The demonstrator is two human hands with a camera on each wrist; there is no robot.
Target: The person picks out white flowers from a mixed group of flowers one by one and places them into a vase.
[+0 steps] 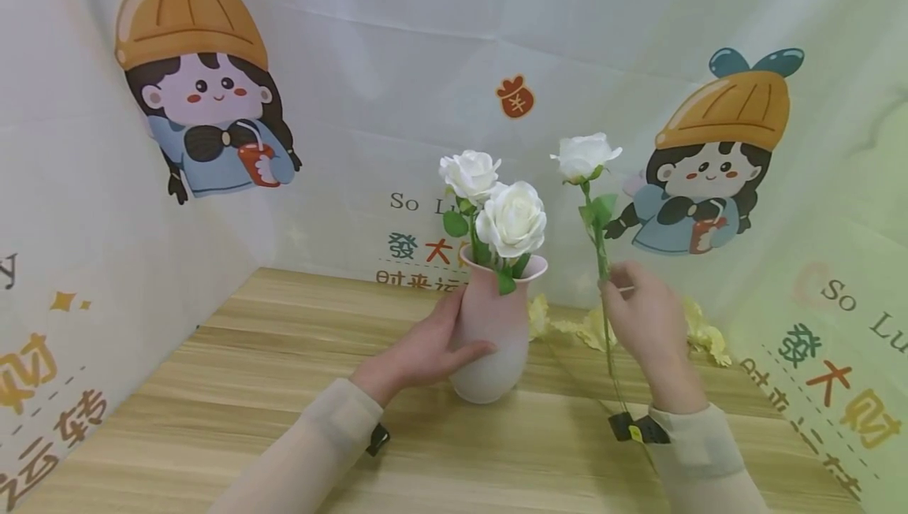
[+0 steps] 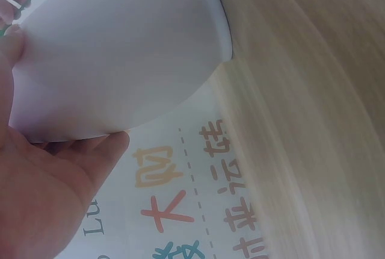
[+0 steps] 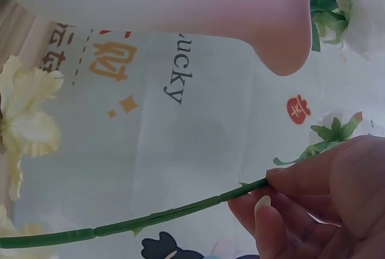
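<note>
Backdrop cloth (image 1: 397, 65): bore two cartoon girls (image 1: 202, 96) in orange hats (image 1: 187, 13), a red money bag (image 1: 515, 96), Chinese lettering (image 1: 828, 381). Tabletop (image 1: 284, 356): showed wood grain. Pale yellow flowers (image 1: 597, 331): lay near its far edge.

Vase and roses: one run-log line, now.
left hand: grips pink-white vase; right hand: pinches single white rose by stem, outside vase; vase: upright, two white roses inside
</note>
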